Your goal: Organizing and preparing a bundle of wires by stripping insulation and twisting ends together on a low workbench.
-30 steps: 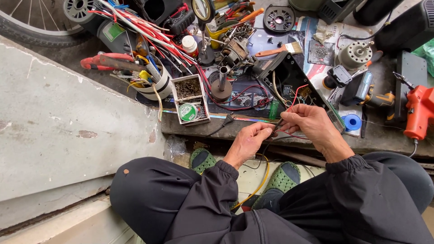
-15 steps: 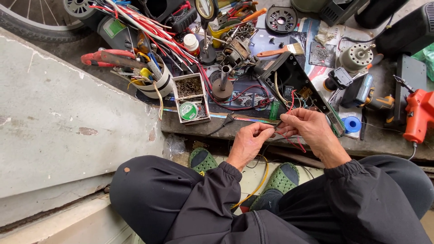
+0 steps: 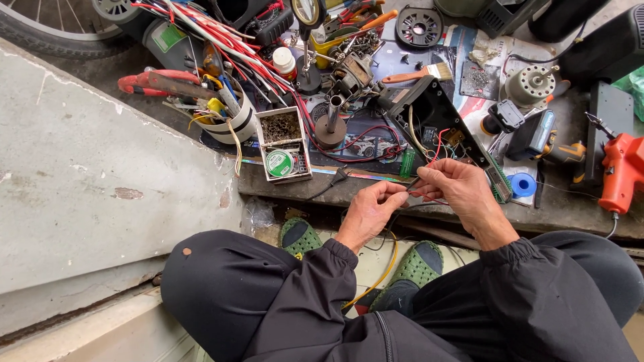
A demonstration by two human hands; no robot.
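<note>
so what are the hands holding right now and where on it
Both hands pinch thin wires that run from the open black device. The left hand and right hand grip them near the free ends, fingertips almost meeting. Whether a small tool is also held cannot be told.

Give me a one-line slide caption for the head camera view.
Both hands, left and right, pinch thin wires leading from an open black device on a cluttered workbench.

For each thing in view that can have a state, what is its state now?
left hand: fingertips pinched on thin wire
right hand: fingertips pinched on the same wire
thin wire: held between both hands
small box: open, no lid on it
black casing: opened, wires showing
paintbrush: lying flat
</note>
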